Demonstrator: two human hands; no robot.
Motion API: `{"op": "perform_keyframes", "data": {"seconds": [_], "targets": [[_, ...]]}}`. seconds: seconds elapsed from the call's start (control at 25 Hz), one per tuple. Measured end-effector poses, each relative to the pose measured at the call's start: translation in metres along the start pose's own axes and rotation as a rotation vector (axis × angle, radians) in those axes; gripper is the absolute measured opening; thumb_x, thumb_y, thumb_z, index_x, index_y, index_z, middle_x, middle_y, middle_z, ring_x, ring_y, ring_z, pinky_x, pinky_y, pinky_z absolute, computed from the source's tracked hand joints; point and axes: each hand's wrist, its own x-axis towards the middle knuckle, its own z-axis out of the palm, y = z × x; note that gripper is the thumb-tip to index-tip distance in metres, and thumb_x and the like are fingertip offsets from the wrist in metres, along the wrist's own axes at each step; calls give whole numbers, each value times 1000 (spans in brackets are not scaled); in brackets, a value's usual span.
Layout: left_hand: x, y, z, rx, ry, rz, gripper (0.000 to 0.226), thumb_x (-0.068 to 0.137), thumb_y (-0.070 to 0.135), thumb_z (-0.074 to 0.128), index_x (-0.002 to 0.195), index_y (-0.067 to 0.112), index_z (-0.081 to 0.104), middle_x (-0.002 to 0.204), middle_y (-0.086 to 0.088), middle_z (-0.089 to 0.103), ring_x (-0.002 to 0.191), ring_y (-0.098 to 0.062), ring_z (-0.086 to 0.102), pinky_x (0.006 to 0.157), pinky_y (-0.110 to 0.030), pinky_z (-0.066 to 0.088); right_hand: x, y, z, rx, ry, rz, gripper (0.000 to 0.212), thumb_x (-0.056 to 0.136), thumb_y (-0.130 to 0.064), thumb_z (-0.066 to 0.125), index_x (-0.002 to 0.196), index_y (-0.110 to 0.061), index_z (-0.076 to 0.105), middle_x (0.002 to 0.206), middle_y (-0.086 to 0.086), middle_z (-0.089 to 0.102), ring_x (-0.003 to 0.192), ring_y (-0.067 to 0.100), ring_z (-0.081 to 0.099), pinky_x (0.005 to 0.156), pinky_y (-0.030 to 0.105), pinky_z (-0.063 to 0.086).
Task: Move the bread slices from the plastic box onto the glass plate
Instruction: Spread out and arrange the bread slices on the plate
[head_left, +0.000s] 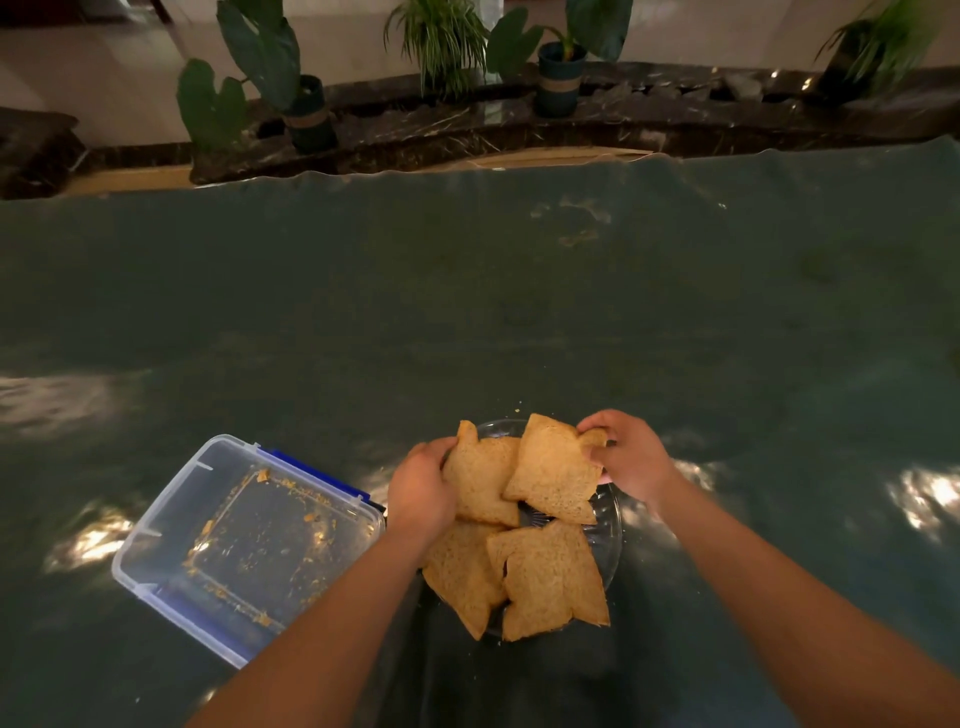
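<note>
Several brown bread slices lie fanned over the glass plate (609, 525) near the table's front. My left hand (420, 493) grips the left edge of the far-left slice (480, 480). My right hand (631, 457) pinches the top right corner of the far-right slice (553, 475), which overlaps the left one. Two more slices (550, 577) rest on the near side of the plate and jut past its rim. The clear plastic box (156, 525) with blue clips sits to the left of the plate, holding only crumbs.
A dark green cloth (467, 312) covers the table, with bright light patches on it. Beyond the far edge, a dark marble ledge (649, 114) carries several potted plants (306, 111).
</note>
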Motion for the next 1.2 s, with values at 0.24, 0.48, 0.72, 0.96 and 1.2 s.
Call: {"op": "perform_keyframes", "data": {"seconds": [0.24,0.48,0.72,0.96,1.2], "targets": [[8,1,2,-4,-30,38,56,82,-4,48,127,28,61,119,1,64,107,-18,60,80,-27,48,5,1,-6,102,-118,-85,38,87,6,60,90,-30,70,96,3,71,87,24,66,77,46,59],[11,2,8,28,-28,66,56,84,-5,49,129,29,60,123,2,66,112,-17,59,86,-26,46,14,1,5,-440,-30,-145,30,90,-3,59,107,-27,66,96,-11,63,75,20,64,64,33,52],[11,2,9,-40,-20,93,57,81,-5,49,125,29,63,119,4,68,109,-16,61,91,-36,53,14,3,4,-106,-39,-219,33,86,8,59,98,-21,69,95,-8,67,91,20,64,81,38,54],[13,-2,11,-14,-5,101,61,79,-9,48,125,27,63,120,2,68,109,-17,61,93,-36,52,15,2,9,-548,-2,-159,29,91,-10,59,116,-23,65,104,-4,62,76,16,60,65,26,45],[14,-4,11,-41,-24,47,58,81,-1,52,133,23,55,124,-2,63,109,-19,60,89,-30,50,11,0,6,-517,105,-192,28,87,-10,62,111,-20,70,111,2,68,84,18,65,74,27,49]]}}
